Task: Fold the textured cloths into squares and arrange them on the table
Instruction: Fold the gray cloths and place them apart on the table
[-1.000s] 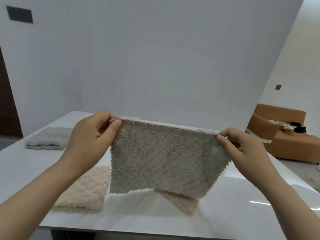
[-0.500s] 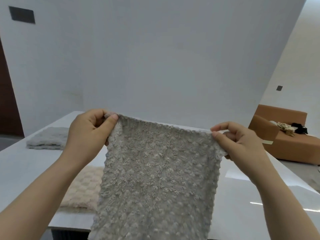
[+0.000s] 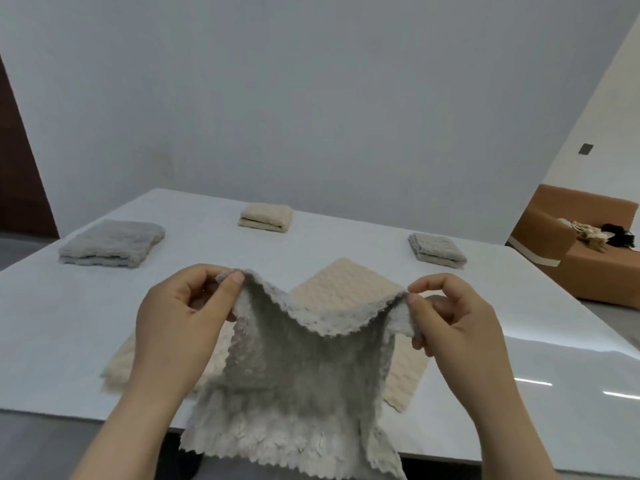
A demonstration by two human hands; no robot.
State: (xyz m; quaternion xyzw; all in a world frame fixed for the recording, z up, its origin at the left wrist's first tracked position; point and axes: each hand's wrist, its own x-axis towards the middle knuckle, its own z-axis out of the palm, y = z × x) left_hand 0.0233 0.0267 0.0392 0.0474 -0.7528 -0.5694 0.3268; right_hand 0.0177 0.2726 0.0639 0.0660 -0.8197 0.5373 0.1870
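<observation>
Far left I can see a strip of dark brown door, and next to it the white glossy table begins. On its far left part sits a folded grey textured cloth, a thick square pile. Closer to me is my left hand, raised above the table, with its thumb and forefinger pinching the upper left corner of an unfolded grey knobbly cloth with a scalloped edge. That is the piece being worked. It hangs in the air between both hands, its top edge sags in a curve in the middle, and its lower edge drops past the near rim of the table. Beyond it, at the far middle of the table, lies a folded cream textured cloth, small and square. Directly behind the held piece, cream textured fabric lies flat on the table, showing on both sides of the grey (whether it is one cloth or two I cannot tell from here). My right hand pinches the upper right corner between thumb and forefinger, with its other fingers curled behind the fabric. Further back on the right sits another folded grey textured square, well apart from the rest. Off the table at the far right stands a tan upholstered sofa with a few small items on its seat.
</observation>
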